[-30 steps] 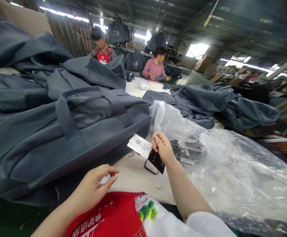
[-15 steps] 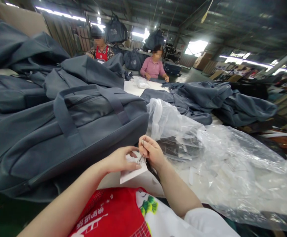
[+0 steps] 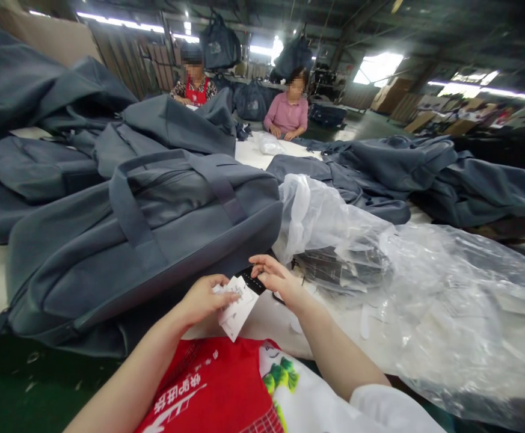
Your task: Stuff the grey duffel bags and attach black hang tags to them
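Fanned white paper hang tags (image 3: 239, 310) with small print are pinched in my left hand (image 3: 205, 300), in front of my red apron. A black tag (image 3: 251, 279) with small light marks sticks out behind them. My right hand (image 3: 275, 279) is just right of this black tag, its fingers loosely bent and apart, with nothing plainly in them. Whether its fingertips touch the black tag, I cannot tell. Just beyond both hands a large dark grey-blue duffel bag (image 3: 176, 210) lies on the table, its strap handle (image 3: 127, 204) standing up.
Clear plastic bags (image 3: 460, 288) spread over the table at the right, with dark printed tags (image 3: 329, 267) inside one. More grey-blue bags (image 3: 388, 162) are heaped at the far right and on the left. Two people sit across the table, one in a pink top (image 3: 287, 114).
My right hand has opened from its pinch on a thin dark cord at the tags. The white tags are now fanned in my left hand, with the black tag showing. The view has shifted slightly.
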